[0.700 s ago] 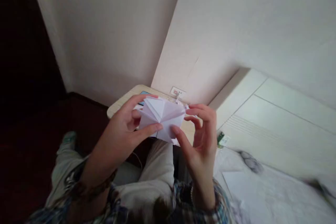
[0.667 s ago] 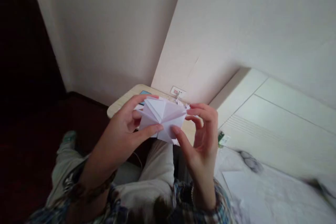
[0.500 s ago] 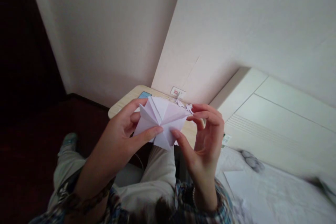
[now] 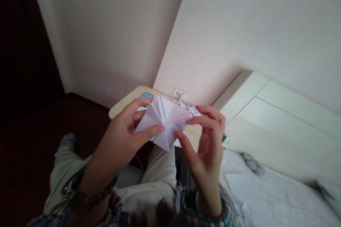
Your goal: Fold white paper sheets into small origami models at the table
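A white sheet of folded paper (image 4: 170, 122), with creases and flaps meeting near its centre, is held up in front of me above my lap. My left hand (image 4: 133, 122) grips its left side, thumb pressed on the front near the centre and fingers behind. On the right edge, my right hand (image 4: 205, 131) pinches the paper between thumb and index finger, its other fingers raised and curled. Behind the sheet, small folded paper pieces (image 4: 193, 110) lie on a pale wooden table (image 4: 122, 104).
A phone (image 4: 147, 95) rests on the table near a wall socket (image 4: 180, 94). To the right stands a bed with a cream headboard (image 4: 287, 113). White paper sheets (image 4: 239, 184) and a grey plush-like thing (image 4: 252, 163) lie on the bed.
The paper has turned and tilted slightly in my hands, and its flaps sit differently. My right index finger has come down onto its right edge.
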### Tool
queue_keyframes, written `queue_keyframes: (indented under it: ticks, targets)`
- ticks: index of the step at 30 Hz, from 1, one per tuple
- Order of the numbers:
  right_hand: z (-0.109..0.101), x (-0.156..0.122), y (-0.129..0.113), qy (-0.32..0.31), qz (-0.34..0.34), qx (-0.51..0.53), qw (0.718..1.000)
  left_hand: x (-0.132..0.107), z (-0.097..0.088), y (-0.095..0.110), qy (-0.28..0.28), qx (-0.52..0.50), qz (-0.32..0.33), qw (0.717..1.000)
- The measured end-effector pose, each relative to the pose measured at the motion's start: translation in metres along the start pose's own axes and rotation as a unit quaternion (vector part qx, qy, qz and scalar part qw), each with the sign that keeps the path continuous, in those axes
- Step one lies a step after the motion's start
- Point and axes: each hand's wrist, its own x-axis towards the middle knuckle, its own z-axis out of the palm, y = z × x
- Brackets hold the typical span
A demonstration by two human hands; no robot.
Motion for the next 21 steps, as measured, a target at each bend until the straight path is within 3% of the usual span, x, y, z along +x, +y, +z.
queue_keyframes:
  ticks: [6,13,21]
  targets:
    - [-0.003,-0.002,-0.004,-0.022,-0.047,-0.031,0.998,0.001,0.005,0.003,0.016,0.011,-0.014,1.000]
    - [-0.008,-0.002,0.002,-0.073,-0.108,0.005,0.991,0.000,0.002,-0.004,-0.026,0.001,-0.037,0.999]
    - [-0.011,-0.006,0.008,-0.072,-0.181,-0.018,0.981,0.001,0.001,-0.009,-0.040,-0.057,-0.088,0.994]
